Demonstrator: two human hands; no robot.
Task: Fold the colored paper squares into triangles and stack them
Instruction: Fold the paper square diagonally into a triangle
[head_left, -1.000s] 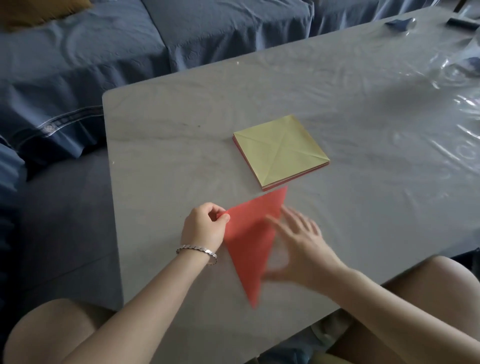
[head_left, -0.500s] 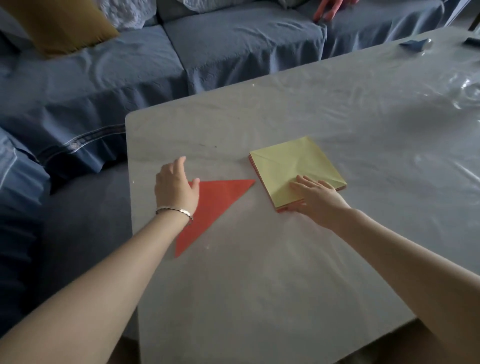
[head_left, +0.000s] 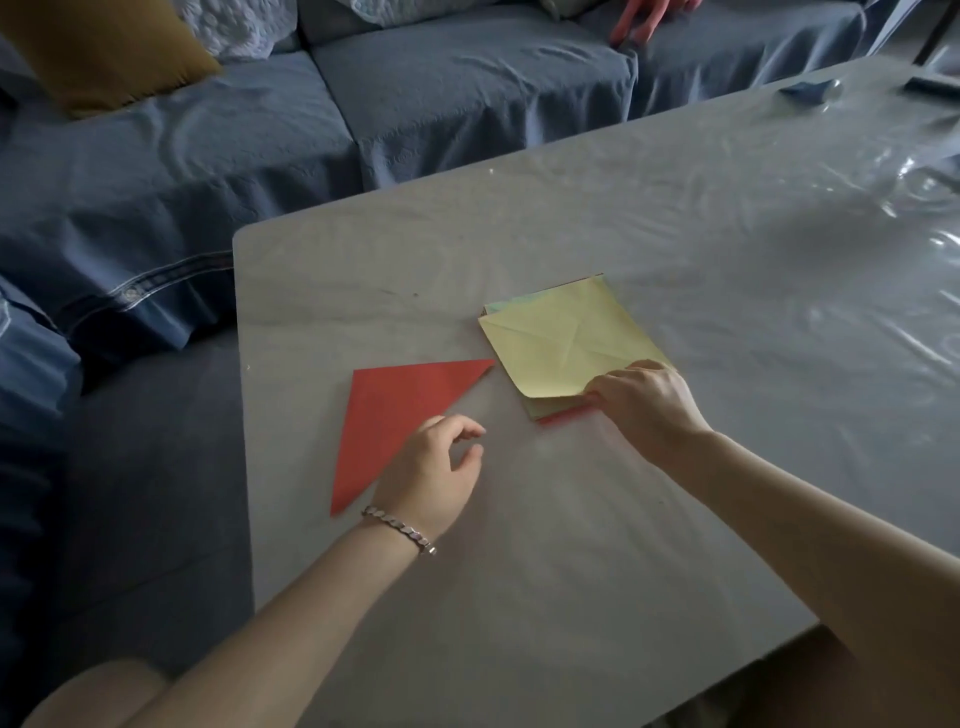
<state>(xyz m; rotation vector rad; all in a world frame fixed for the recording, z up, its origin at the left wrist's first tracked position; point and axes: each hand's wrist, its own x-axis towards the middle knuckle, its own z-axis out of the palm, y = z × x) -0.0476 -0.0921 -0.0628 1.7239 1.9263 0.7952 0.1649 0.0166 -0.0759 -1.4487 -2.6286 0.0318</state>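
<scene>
A red paper triangle (head_left: 395, 415) lies flat on the grey table (head_left: 571, 571), left of a stack of colored paper squares (head_left: 550, 410). The top sheet is a yellow square (head_left: 561, 343) with crease lines; its near corner is lifted off the stack. My right hand (head_left: 644, 405) pinches that near corner between thumb and fingers. My left hand (head_left: 431, 467), with a bracelet on the wrist, hovers over the triangle's near edge with loosely curled fingers and holds nothing.
A blue-covered sofa (head_left: 311, 130) runs along the table's far and left sides, with a mustard cushion (head_left: 104, 52) on it. Another person's hand (head_left: 644, 15) rests on the sofa. A small blue object (head_left: 805, 89) and crinkled clear plastic (head_left: 924, 171) lie far right.
My left hand has let go of the red triangle and drawn back toward me. My right hand has pinched up the yellow sheet's near corner, and the sheet has shifted on the stack.
</scene>
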